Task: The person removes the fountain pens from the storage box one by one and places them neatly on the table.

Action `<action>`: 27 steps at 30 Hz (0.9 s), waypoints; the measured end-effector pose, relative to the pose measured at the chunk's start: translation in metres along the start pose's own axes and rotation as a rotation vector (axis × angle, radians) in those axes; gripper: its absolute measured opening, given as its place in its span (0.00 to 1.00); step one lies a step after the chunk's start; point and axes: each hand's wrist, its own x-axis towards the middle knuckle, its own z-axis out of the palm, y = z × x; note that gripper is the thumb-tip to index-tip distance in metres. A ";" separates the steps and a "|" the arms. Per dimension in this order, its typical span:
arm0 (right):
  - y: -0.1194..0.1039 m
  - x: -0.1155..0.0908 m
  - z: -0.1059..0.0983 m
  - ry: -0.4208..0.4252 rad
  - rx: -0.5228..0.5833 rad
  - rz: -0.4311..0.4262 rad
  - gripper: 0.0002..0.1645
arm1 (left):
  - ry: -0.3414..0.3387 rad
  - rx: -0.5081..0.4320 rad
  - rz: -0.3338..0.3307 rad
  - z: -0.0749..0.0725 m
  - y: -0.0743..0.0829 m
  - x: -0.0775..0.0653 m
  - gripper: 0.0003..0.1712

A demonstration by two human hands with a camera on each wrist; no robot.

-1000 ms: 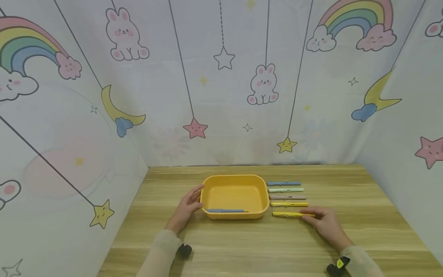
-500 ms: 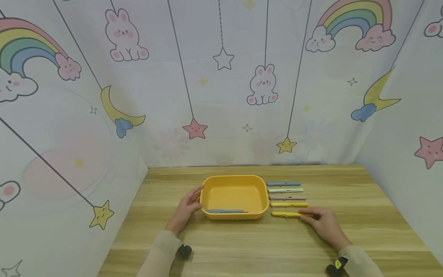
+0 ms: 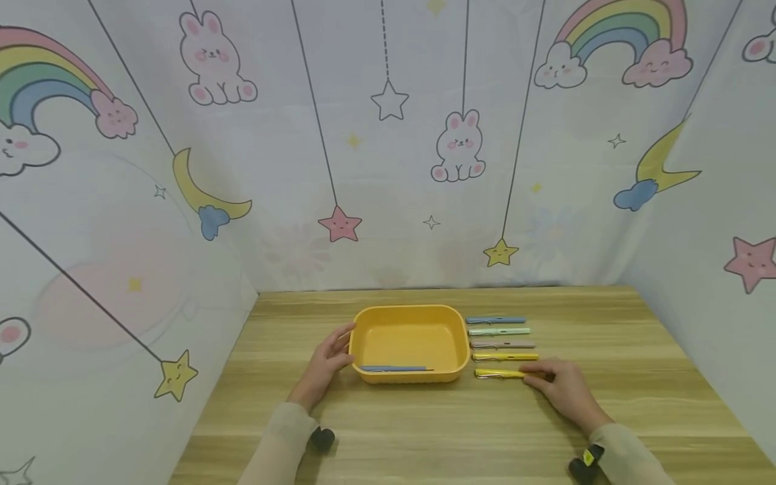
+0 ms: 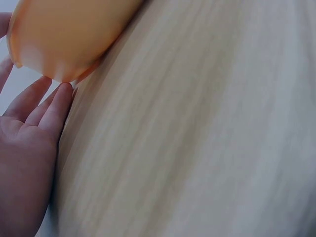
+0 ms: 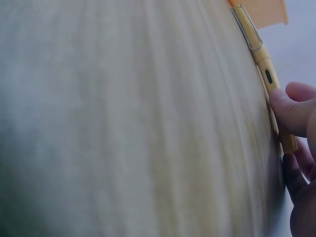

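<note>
A shallow yellow plastic box [image 3: 409,377] stands on the table, with a blue pen [image 3: 394,368] lying inside along its near wall. My left hand [image 3: 324,369] is at the box's left side; in the left wrist view its extended fingers [image 4: 59,106] touch the outer wall. With thumb and fingers, my right hand [image 3: 565,391] pinches the right end of a capped yellow pen [image 3: 497,373]. The right wrist view shows this pen's wire clip [image 5: 248,29] and small dark barrel window, with the thumb [image 5: 289,111] pressed against the barrel. It lies close along the tabletop.
Beyond the held pen, in a row right of the box, lie a second yellow pen [image 3: 506,357], a greyish-pink pen [image 3: 503,345], a mint pen [image 3: 500,331] and a blue pen [image 3: 496,320]. Printed fabric walls [image 3: 388,175] border the wooden table [image 3: 424,431].
My right hand has shifted slightly left along the front yellow pen, still pinching it. The left hand and the box keep their places; the head view has tilted a little.
</note>
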 end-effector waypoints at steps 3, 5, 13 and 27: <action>0.000 0.002 0.000 -0.003 -0.013 -0.005 0.13 | -0.004 0.004 0.005 -0.001 0.000 0.000 0.39; -0.001 0.002 0.000 -0.006 -0.021 -0.006 0.13 | -0.005 0.001 0.009 -0.001 0.000 0.000 0.39; -0.003 0.005 -0.001 -0.007 -0.032 -0.014 0.14 | -0.008 0.002 0.008 0.000 0.001 -0.002 0.39; -0.004 0.007 0.001 0.012 -0.050 -0.008 0.14 | -0.005 -0.004 0.010 -0.002 -0.004 0.000 0.39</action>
